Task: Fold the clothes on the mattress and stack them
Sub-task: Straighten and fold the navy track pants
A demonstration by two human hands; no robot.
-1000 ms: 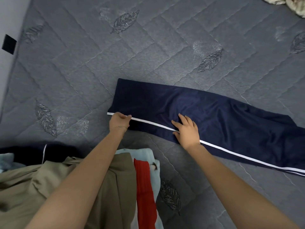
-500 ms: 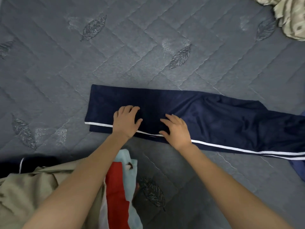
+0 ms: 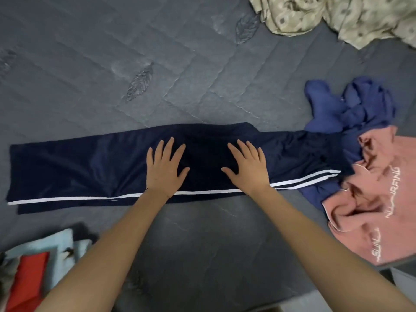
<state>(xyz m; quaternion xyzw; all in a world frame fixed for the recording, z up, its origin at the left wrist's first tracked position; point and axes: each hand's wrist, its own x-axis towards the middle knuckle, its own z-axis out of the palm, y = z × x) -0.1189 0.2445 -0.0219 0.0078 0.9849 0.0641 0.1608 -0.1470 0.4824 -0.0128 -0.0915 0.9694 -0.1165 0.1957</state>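
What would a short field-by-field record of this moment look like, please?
surface: grey quilted mattress
garment in work: navy track pants, white side stripes, laid out flat
left hand: flat on the pants' middle, fingers spread
right hand: flat beside it, fingers spread
unfolded: pink sweatshirt and blue garment at the pants' right end; beige patterned cloth beyond
near pile: light blue and red clothes, lower left

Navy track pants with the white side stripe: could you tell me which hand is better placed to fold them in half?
Probably the left hand: it lies flat nearer the navy track pants' free end on the grey mattress; the right hand's end meets a crumpled blue garment and pink sweatshirt.
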